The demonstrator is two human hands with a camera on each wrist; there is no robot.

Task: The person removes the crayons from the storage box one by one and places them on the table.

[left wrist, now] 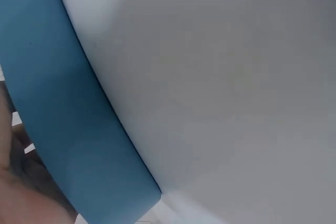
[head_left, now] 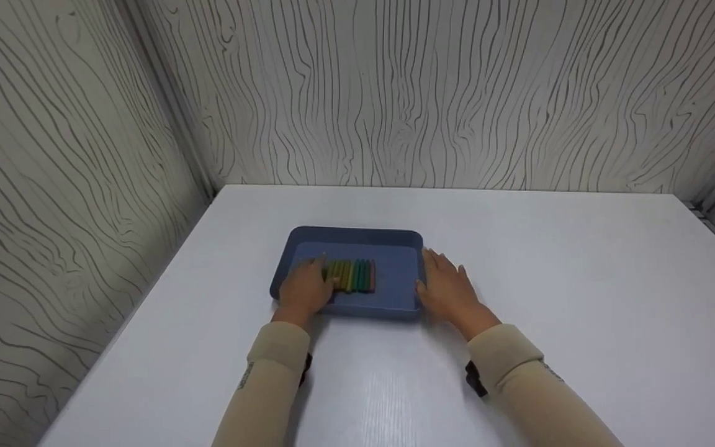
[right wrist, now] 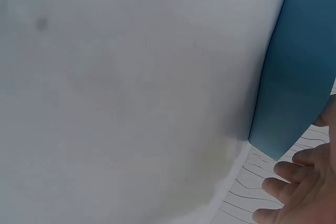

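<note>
A blue rectangular tray (head_left: 395,304) lies on the white table, and a row of crayons (head_left: 357,276) in yellow, green and pink lies side by side inside it. My left hand (head_left: 305,288) reaches over the tray's front left part, its thumb and index finger at the left end of the row, which it partly hides. At the tray's right wall, my right hand (head_left: 450,285) has its fingers extended along the outside and the thumb at the rim. The right wrist view shows those fingers (right wrist: 291,171) spread beside the tray corner.
The white table (head_left: 550,267) runs back to a wall (head_left: 426,93) with a wood-grain line pattern. A similar panel (head_left: 53,186) stands along the left side. Beige sleeves (head_left: 270,372) cover both forearms.
</note>
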